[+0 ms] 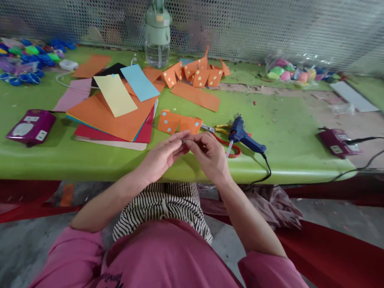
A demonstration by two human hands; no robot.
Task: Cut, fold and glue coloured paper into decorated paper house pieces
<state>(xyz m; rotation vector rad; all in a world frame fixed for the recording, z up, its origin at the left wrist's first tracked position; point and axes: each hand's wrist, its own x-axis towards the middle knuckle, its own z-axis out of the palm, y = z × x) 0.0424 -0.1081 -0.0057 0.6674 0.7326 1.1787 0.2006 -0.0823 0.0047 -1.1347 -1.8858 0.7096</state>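
Observation:
My left hand (162, 159) is at the table's front edge, its fingers stretched out and the thumb close to my right fingertips. My right hand (211, 158) is closed in a pinch against the left fingertips. A tiny pale bit shows between them, too small to name. Just beyond my hands lies a folded orange paper piece (169, 121) with small pale-blue squares on it. Scissors (237, 151) with red and yellow handles lie beside my right hand, partly hidden. A blue glue gun (246, 136) with a clear glue stick rests over them.
Stacked coloured paper (105, 114) lies left, with yellow (115, 96) and blue (140, 82) sheets on top. Dotted orange paper shapes (199, 74) stand behind, near a water bottle (157, 38). Purple boxes sit left (31, 127) and right (339, 142); a black cord trails over the front edge.

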